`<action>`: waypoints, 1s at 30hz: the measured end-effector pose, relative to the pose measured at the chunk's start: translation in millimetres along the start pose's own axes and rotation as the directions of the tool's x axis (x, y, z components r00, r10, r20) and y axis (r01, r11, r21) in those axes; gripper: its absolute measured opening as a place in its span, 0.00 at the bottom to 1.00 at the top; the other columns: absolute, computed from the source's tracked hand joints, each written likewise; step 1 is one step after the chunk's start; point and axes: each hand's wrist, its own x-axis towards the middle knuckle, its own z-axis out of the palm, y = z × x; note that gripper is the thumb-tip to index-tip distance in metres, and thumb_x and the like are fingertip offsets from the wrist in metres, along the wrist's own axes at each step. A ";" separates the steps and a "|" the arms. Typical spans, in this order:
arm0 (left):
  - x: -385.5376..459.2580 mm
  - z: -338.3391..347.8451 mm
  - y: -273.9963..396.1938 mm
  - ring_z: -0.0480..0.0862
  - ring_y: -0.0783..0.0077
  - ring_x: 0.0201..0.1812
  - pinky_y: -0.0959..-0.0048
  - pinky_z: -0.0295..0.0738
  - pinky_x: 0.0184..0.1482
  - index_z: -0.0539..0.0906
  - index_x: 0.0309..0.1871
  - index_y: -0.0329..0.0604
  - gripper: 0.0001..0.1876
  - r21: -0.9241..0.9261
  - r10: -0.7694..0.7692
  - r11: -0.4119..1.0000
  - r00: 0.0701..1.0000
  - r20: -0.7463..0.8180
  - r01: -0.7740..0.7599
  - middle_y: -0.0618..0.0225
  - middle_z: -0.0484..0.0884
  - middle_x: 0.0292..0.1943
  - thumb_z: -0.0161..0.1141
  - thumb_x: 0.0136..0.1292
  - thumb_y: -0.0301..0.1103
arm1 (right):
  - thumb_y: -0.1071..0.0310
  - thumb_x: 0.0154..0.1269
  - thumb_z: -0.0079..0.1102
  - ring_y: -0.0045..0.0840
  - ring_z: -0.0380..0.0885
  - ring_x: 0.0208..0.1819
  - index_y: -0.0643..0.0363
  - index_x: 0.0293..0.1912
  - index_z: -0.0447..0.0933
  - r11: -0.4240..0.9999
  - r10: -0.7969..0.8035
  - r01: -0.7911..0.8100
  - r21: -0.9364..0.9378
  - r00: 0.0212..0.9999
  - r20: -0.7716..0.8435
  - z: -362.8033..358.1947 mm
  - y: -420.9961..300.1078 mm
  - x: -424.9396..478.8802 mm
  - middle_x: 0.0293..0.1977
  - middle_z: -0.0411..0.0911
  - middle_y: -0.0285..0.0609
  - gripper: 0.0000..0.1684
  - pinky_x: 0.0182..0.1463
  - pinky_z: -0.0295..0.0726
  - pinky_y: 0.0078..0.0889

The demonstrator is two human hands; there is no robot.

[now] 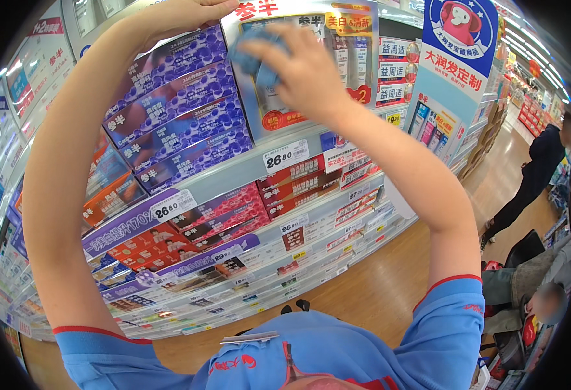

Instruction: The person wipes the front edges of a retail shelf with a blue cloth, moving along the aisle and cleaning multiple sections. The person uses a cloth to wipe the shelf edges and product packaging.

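Observation:
My right hand (310, 73) holds a crumpled blue cloth (258, 56) against the front of a large boxed toothpaste set (363, 63). Hand and cloth are blurred. Raised at the top edge of the view, my left hand (193, 14) reaches over a stack of purple toothpaste boxes (183, 112). Its fingers meet the upper left corner of the boxed set; the picture cuts off part of them, so their grip is unclear. The set and the purple stack stand side by side on an upper shelf (261, 151).
Lower shelves hold red toothpaste boxes (232, 209) and many small packages. Price tags (285, 157) line the shelf edges. A tall promotional sign (454, 73) stands at the right. In the aisle (471, 263), a person in dark clothes (529, 170) stands, with another person (524, 292) lower right.

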 end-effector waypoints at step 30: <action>-6.5 -6.2 23.6 0.73 0.64 0.70 0.69 0.65 0.71 0.73 0.75 0.51 0.29 0.001 -0.017 1.000 0.999 0.044 0.017 0.60 0.76 0.69 0.53 0.78 0.54 | 0.80 0.51 0.65 0.49 0.71 0.61 0.37 0.66 0.72 0.914 0.350 -0.340 -0.221 0.937 0.006 -53.8 81.9 -56.5 0.59 0.70 0.49 0.43 0.64 0.75 0.47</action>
